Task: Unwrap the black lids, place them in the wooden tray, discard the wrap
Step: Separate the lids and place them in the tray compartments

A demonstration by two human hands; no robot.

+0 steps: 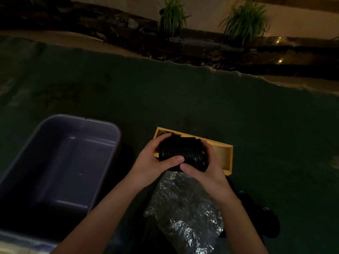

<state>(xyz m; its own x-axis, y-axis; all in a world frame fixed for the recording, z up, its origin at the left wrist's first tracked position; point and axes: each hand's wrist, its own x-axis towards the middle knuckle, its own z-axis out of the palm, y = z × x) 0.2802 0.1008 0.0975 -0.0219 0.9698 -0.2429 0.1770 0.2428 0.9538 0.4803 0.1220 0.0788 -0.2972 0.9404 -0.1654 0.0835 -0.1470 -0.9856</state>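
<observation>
A stack of black lids [180, 152] lies on its side between both hands, just over the near left part of the wooden tray [227, 158]. My left hand [156, 162] grips the stack's left end. My right hand [205, 167] grips its right end, thumb across the front. Crumpled clear plastic wrap [183, 211] lies on the dark cloth below my wrists. More black lids [264, 219] lie on the cloth to the right of my right forearm. A few black lids seem to sit in the tray's far left corner, mostly hidden.
A large grey plastic bin [60, 162] stands open to the left of the tray. The dark green cloth [201, 99] covers the table. Beyond its far edge are two potted plants [171, 17] and a dark ledge. The light is dim.
</observation>
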